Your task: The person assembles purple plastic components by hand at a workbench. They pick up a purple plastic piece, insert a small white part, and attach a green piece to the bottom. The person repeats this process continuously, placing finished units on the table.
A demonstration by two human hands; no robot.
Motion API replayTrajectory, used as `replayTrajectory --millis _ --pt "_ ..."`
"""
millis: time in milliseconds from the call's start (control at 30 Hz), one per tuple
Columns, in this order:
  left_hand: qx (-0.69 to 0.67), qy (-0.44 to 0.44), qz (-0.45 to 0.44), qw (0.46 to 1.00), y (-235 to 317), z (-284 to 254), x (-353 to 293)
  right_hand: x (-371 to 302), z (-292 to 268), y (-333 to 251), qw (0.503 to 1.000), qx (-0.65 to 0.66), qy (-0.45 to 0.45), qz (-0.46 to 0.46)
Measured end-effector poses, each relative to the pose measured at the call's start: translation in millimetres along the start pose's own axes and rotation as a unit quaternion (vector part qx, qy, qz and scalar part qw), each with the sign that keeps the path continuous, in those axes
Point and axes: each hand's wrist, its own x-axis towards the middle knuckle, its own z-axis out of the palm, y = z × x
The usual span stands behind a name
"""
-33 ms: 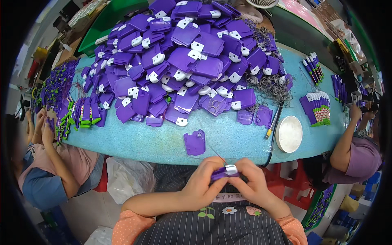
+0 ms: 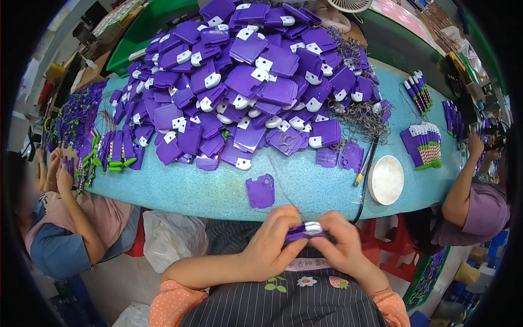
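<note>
Just over the near table edge, my left hand [image 2: 274, 240] and my right hand [image 2: 340, 241] grip a purple plastic casing with a white end [image 2: 311, 228] between thumbs and fingers. The casing is seen edge-on, and its lower parts are hidden by my fingers. A thin wire [image 2: 281, 188] runs from near my left fingertips up onto the table. Ahead of my hands a loose purple casing half [image 2: 260, 191] lies flat, with a round hole near its top corner.
Beyond lies a tall heap of purple-and-white casings [image 2: 239, 82], with tangled wire springs [image 2: 365, 117] at its right. A white bowl [image 2: 385, 180] stands beside a cutter knife [image 2: 365, 163]. Fanned purple pieces [image 2: 422, 144] lie right. Co-workers sit left [image 2: 81, 218] and right [image 2: 474, 207].
The casing in my hands has tilted and shifted slightly right, showing more of its purple side. The wire now curves farther across the table. My fingers have moved a little.
</note>
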Motion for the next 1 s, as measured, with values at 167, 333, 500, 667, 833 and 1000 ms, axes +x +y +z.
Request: replayTrajectory --millis 167,333,500,667,833,1000 --pt "0.374 0.138 0.019 0.917 -7.0 -48.7 51.5 8.3 -78.9 4.2 0.946 0.043 0.323 -0.004" --pt "0.509 0.125 -0.047 0.850 -34.9 -73.9 75.8 40.7 -181.9 71.0 0.890 -0.177 0.420 0.007" --pt "0.514 0.152 0.038 0.843 -27.7 -78.6 67.1 45.1 -198.1 115.8 0.770 -0.516 0.374 0.038" --pt "0.232 0.168 -0.040 0.957 -2.6 -61.8 27.5 37.4 -169.8 92.8 0.756 -0.494 0.429 0.013" --pt "-0.037 0.107 -0.146 0.983 6.0 -8.6 -1.1 26.8 -24.8 -19.6 0.963 -0.257 -0.013 -0.075" --pt "-0.046 -0.044 -0.114 0.991 20.5 -14.4 -4.2 17.7 9.4 -9.1 0.981 -0.177 -0.008 -0.080"
